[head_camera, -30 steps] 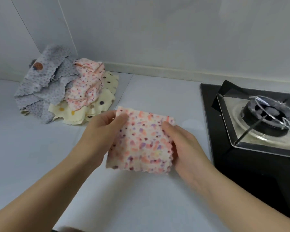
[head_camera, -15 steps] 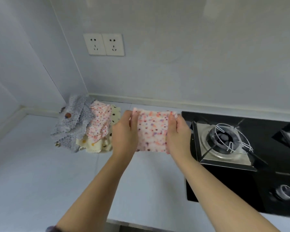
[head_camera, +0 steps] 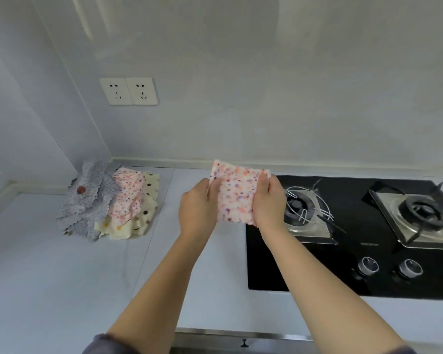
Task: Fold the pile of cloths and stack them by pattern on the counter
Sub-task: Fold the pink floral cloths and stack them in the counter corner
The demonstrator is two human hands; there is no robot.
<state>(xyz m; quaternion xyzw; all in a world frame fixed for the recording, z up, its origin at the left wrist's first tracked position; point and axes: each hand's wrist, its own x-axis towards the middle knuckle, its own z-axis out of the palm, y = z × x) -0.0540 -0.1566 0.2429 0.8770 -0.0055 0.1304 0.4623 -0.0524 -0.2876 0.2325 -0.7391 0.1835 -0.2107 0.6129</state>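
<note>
I hold a folded pink cloth with red and purple spots (head_camera: 237, 191) above the counter (head_camera: 62, 277), near the back wall. My left hand (head_camera: 197, 208) grips its left edge and my right hand (head_camera: 267, 203) grips its right edge. At the back left corner lies the unfolded pile: a grey dotted cloth (head_camera: 92, 200) on the left, a pink spotted cloth (head_camera: 127, 198) in the middle, and a cream cloth with dark and yellow dots (head_camera: 143, 215) underneath on the right.
A black glass gas hob (head_camera: 304, 272) with two burners and two knobs fills the right of the counter; its left burner (head_camera: 302, 208) is just right of my right hand. A double wall socket (head_camera: 128, 91) sits above the pile.
Both hands have carried the folded cloth away from me toward the back wall and slightly right. The view has risen and widened, so the socket and the whole hob now show.
</note>
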